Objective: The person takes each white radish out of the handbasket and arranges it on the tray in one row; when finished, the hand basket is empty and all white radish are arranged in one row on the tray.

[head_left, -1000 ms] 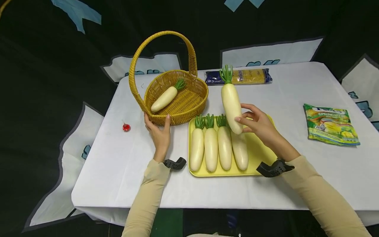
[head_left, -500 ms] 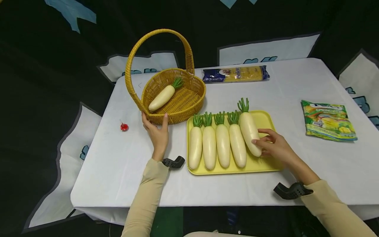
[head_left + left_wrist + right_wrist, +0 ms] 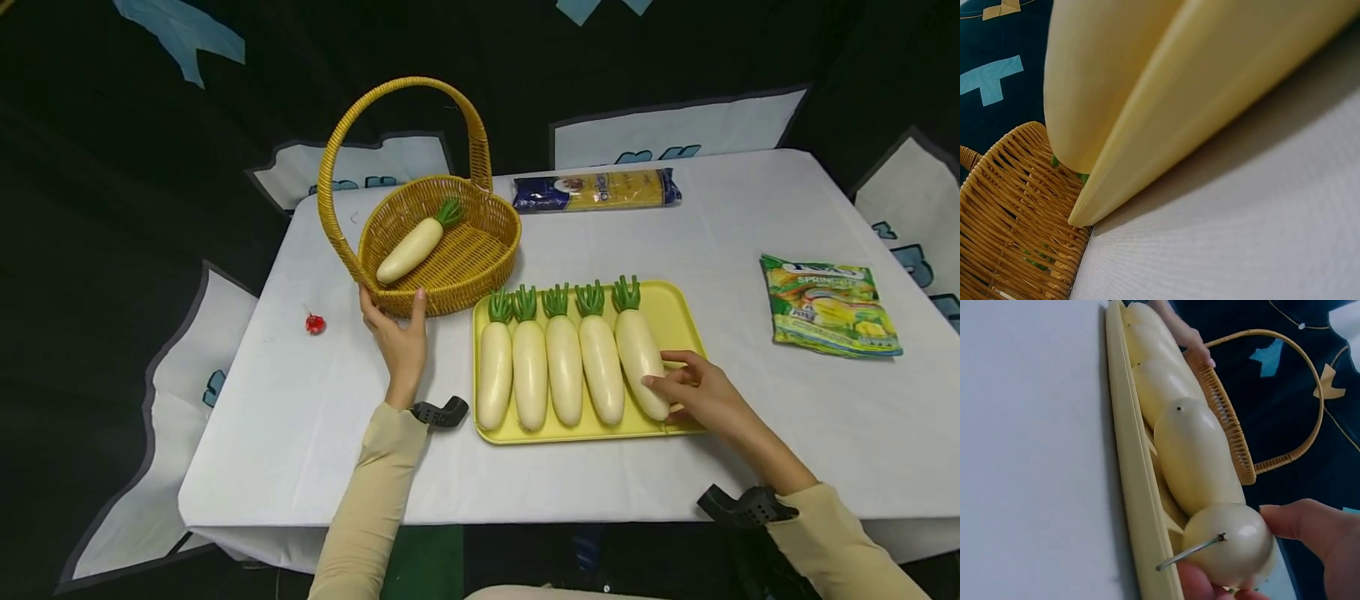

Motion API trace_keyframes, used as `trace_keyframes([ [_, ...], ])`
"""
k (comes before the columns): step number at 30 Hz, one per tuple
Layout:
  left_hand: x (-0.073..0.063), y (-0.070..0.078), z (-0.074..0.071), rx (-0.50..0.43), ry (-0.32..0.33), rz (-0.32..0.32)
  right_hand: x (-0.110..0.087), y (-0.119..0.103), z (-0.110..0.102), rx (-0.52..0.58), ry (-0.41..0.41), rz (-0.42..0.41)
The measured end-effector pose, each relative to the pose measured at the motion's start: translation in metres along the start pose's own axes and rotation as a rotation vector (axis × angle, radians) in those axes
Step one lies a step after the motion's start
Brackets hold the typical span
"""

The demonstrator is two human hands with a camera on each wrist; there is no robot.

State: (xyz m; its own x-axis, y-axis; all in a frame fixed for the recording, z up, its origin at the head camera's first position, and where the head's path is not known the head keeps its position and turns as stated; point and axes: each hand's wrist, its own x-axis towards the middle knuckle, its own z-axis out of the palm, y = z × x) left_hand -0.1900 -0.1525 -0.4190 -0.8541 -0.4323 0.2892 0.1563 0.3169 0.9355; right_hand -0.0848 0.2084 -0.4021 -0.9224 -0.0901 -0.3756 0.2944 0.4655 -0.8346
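Observation:
My right hand (image 3: pixel 705 396) pinches the lower end of a white radish (image 3: pixel 640 358) with a green top, which lies at the right of a row of several like it on a yellow tray (image 3: pixel 675 312). In the right wrist view, thumb and fingers hold that radish's rounded end (image 3: pixel 1241 534), from which a thin grey stick (image 3: pixel 1188 551) juts. My left hand (image 3: pixel 401 354) rests against the near side of a wicker basket (image 3: pixel 472 293), thumb and fingers spread; some fingertips are hidden by it. Inside the basket lies another white radish (image 3: pixel 408 252).
A pasta packet (image 3: pixel 600 190) lies at the back of the white-covered table (image 3: pixel 750 467). On the right is a green and yellow food packet (image 3: pixel 831 308). A small red object (image 3: pixel 315 323) sits left of the basket, whose tall handle (image 3: pixel 420 82) arches up.
My right hand has brought the radish from above the tray down into the row's right end, then slightly nearer me and straighter. The left hand stays at the basket.

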Motion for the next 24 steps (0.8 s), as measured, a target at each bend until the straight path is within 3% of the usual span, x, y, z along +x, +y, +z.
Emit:
trace_keyframes([
  [7, 0.007, -0.022, 0.002, 0.032, 0.003, -0.023, 0.001, -0.003, 0.002, -0.180, 0.041, -0.024],
  [12, 0.007, -0.021, 0.001, 0.031, 0.003, -0.027, 0.001, -0.004, 0.005, -0.200, 0.043, -0.037],
  [19, -0.005, 0.010, -0.003, 0.004, -0.009, -0.045, 0.001, -0.007, 0.003, -0.334, 0.133, -0.111],
  [24, 0.002, -0.010, -0.001, 0.026, 0.003, -0.034, 0.002, -0.013, 0.003, -0.350, 0.223, -0.177],
])
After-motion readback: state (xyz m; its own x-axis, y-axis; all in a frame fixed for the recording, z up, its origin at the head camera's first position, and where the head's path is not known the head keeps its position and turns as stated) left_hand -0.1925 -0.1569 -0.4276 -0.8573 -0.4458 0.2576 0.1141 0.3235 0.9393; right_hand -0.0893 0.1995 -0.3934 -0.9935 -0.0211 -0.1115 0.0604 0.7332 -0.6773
